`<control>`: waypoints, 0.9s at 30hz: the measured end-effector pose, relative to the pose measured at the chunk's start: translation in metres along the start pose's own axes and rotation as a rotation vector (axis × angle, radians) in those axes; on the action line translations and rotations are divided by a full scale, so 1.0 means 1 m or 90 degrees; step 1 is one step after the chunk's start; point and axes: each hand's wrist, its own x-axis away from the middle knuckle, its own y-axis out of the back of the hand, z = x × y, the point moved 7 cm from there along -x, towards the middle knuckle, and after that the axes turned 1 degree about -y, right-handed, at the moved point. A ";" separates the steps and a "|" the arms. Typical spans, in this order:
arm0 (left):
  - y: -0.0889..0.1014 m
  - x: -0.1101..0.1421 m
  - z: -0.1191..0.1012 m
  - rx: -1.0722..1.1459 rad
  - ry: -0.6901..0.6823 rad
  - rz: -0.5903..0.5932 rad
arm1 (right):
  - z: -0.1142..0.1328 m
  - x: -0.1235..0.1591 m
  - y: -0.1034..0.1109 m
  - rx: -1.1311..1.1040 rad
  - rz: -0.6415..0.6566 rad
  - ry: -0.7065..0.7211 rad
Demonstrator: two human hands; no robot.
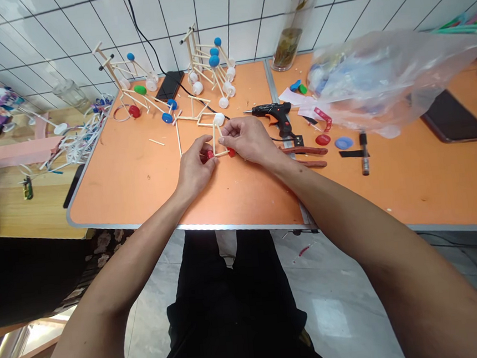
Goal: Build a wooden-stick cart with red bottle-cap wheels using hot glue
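A small frame of thin wooden sticks [214, 139] stands just over the orange tabletop between my hands. Its upper end meets a white ball [219, 119], and red pieces [231, 152] sit at its lower corners. My left hand [195, 163] pinches the lower left corner by a red piece. From the right, the fingers of my right hand [249, 139] close on the right-hand stick. Behind them lie more joined sticks [193, 109], and a single long stick [178, 134] runs beside my left hand. My fingers partly cover the joints.
Two stick models [130, 82] with coloured caps stand near the tiled wall. To the right are a black glue gun [272, 113], red-handled pliers [309, 150], a marker [364, 154], a plastic bag [371, 78] and a phone [454, 115]. A glass jar [288, 35] stands behind.
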 end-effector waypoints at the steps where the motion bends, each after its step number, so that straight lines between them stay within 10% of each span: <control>1: 0.000 0.000 -0.001 -0.001 0.003 0.001 | 0.000 0.000 0.000 0.002 0.002 -0.001; 27: 0.000 0.001 -0.003 -0.010 0.012 0.003 | 0.001 0.001 0.001 0.002 -0.001 0.000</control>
